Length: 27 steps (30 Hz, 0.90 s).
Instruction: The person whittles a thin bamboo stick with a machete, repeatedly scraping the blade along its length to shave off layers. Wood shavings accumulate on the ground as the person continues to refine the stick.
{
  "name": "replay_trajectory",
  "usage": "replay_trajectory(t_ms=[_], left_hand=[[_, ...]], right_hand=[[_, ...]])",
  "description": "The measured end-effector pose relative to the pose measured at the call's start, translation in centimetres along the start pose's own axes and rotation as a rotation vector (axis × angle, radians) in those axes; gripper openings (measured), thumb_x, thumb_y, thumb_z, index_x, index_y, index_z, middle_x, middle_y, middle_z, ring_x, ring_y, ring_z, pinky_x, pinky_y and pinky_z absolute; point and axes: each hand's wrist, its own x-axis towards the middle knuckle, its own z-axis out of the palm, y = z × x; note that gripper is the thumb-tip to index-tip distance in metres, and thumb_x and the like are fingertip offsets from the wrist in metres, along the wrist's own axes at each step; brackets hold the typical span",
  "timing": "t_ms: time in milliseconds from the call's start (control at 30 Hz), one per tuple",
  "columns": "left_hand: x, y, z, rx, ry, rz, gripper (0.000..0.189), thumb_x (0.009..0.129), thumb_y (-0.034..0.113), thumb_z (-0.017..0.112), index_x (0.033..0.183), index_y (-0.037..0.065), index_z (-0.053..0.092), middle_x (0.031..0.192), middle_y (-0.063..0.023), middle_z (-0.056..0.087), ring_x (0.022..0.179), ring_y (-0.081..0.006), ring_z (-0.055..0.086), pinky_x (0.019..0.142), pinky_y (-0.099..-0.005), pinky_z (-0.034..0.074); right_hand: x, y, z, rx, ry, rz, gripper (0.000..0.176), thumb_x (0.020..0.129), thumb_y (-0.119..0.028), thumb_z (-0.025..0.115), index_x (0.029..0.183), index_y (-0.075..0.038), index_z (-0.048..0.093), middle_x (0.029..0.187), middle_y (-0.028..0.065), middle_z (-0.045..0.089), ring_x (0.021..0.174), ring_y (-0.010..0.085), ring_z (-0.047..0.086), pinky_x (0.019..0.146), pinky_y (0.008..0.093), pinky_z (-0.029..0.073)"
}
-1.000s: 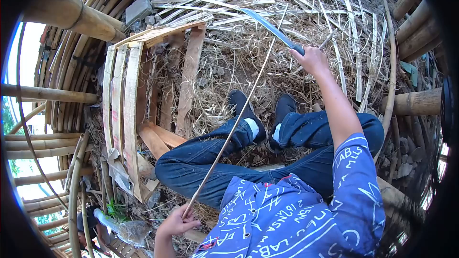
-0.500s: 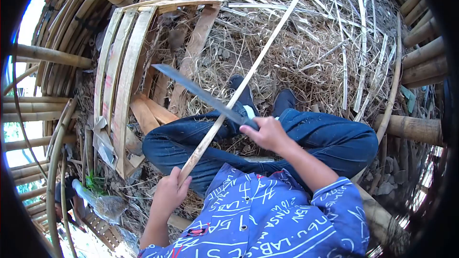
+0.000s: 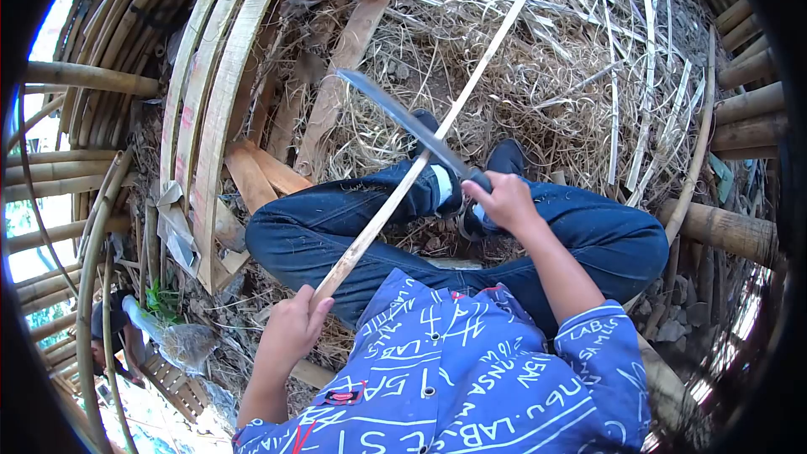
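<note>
My left hand [image 3: 291,324] is closed round the near end of a long, pale bamboo strip [image 3: 382,213], which slants up and away to the right over my crossed legs. In my right hand [image 3: 506,202] is the dark handle of a long-bladed knife [image 3: 388,105]. Its blade points away to the left and crosses the strip near the strip's middle, by my shoes. Some fingers of both hands are hidden behind what they grip.
A wooden slatted crate [image 3: 229,92] stands at the left. Curly shavings [image 3: 538,109] cover the ground ahead, with thin split strips [image 3: 647,76] beyond and at the right. Bamboo poles [image 3: 92,77] line both sides. Another person [image 3: 113,332] is at the lower left.
The knife and my right hand have moved away along the strip and to the right. My left hand keeps its grip, and the strip has shifted only slightly.
</note>
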Motion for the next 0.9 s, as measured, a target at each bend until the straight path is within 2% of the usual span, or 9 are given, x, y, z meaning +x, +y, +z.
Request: replay_trajectory(t_ms=[233, 300, 367, 400, 500, 633, 767, 833, 900], left_hand=[[0.1, 0.6, -1.2, -0.105, -0.061, -0.119, 0.032, 0.097, 0.025, 0.059, 0.082, -0.002, 0.051, 0.063, -0.0239, 0.057, 0.064, -0.0450, 0.059, 0.056, -0.0485, 0.044], [-0.9, 0.4, -1.9, -0.122, -0.083, -0.141, 0.032, 0.096, 0.025, 0.059, 0.081, -0.002, 0.051, 0.062, -0.0238, 0.056, 0.063, -0.0439, 0.059, 0.056, -0.0469, 0.044], [-1.7, -0.1, -1.3, -0.120, -0.109, -0.137, 0.032, 0.096, 0.025, 0.060, 0.081, -0.002, 0.051, 0.062, -0.0237, 0.057, 0.063, -0.0435, 0.059, 0.056, -0.0463, 0.044], [-2.0, -0.3, -0.9, -0.129, -0.134, -0.133, 0.032, 0.096, 0.025, 0.060, 0.081, -0.002, 0.051, 0.062, -0.0235, 0.057, 0.062, -0.0431, 0.059, 0.056, -0.0457, 0.044], [-1.4, -0.7, -0.9, -0.139, -0.098, -0.152, 0.032, 0.095, 0.025, 0.060, 0.080, -0.002, 0.052, 0.062, -0.0228, 0.057, 0.060, -0.0419, 0.058, 0.056, -0.0446, 0.044], [-1.3, -0.6, -1.4, -0.181, -0.109, -0.161, 0.032, 0.095, 0.025, 0.061, 0.080, -0.002, 0.053, 0.060, -0.0188, 0.055, 0.055, -0.0348, 0.056, 0.055, -0.0419, 0.043], [-1.2, -1.3, -1.2, -0.171, -0.137, -0.140, 0.031, 0.094, 0.026, 0.062, 0.081, -0.002, 0.054, 0.059, -0.0178, 0.054, 0.053, -0.0321, 0.054, 0.055, -0.0405, 0.043], [-1.6, -2.5, -1.0, -0.245, -0.216, -0.149, 0.030, 0.094, 0.026, 0.062, 0.084, -0.001, 0.056, 0.059, -0.0138, 0.053, 0.053, -0.0245, 0.052, 0.055, -0.0375, 0.042], [-2.3, -2.6, -0.9, -0.275, -0.227, -0.160, 0.029, 0.095, 0.026, 0.062, 0.085, -0.001, 0.056, 0.060, -0.0114, 0.052, 0.055, -0.0210, 0.050, 0.055, -0.0362, 0.042]], right_hand=[[2.3, 1.3, -1.3, -0.128, 0.055, -0.074, 0.064, 0.086, -0.066, 0.056, 0.080, -0.004, 0.070, 0.073, 0.0218, 0.068, 0.073, 0.0413, 0.067, 0.069, 0.0495, 0.053], [3.6, 2.5, -2.4, -0.067, 0.206, 0.092, 0.065, 0.086, -0.067, 0.055, 0.081, -0.004, 0.071, 0.074, 0.0213, 0.068, 0.077, 0.0413, 0.068, 0.071, 0.0504, 0.052], [5.5, 5.5, -4.4, 0.048, 0.164, 0.261, 0.066, 0.086, -0.068, 0.055, 0.083, -0.004, 0.072, 0.076, 0.0214, 0.069, 0.080, 0.0414, 0.068, 0.073, 0.0505, 0.052], [5.6, 5.8, -4.7, -0.104, 0.225, 0.182, 0.065, 0.086, -0.067, 0.055, 0.083, -0.005, 0.073, 0.076, 0.0219, 0.069, 0.080, 0.0417, 0.068, 0.073, 0.0494, 0.052], [6.1, 5.3, -4.9, -0.136, 0.261, 0.159, 0.065, 0.086, -0.067, 0.055, 0.082, -0.004, 0.073, 0.077, 0.0227, 0.069, 0.080, 0.0413, 0.068, 0.072, 0.0489, 0.052], [6.3, 4.5, -5.6, -0.135, 0.263, 0.167, 0.065, 0.086, -0.067, 0.055, 0.084, -0.004, 0.073, 0.078, 0.0244, 0.068, 0.080, 0.0414, 0.068, 0.073, 0.0501, 0.052], [6.6, 4.6, -5.5, -0.219, 0.294, 0.175, 0.065, 0.085, -0.068, 0.056, 0.085, -0.005, 0.073, 0.079, 0.0244, 0.069, 0.082, 0.0416, 0.068, 0.074, 0.0505, 0.052], [7.2, 5.2, -5.7, -0.245, 0.379, 0.208, 0.066, 0.085, -0.069, 0.055, 0.085, -0.005, 0.073, 0.081, 0.0241, 0.070, 0.083, 0.0417, 0.069, 0.075, 0.0510, 0.053], [8.6, 7.3, -6.4, -0.149, 0.344, 0.299, 0.069, 0.086, -0.069, 0.054, 0.085, -0.002, 0.072, 0.083, 0.0242, 0.070, 0.085, 0.0423, 0.069, 0.077, 0.0519, 0.052]])
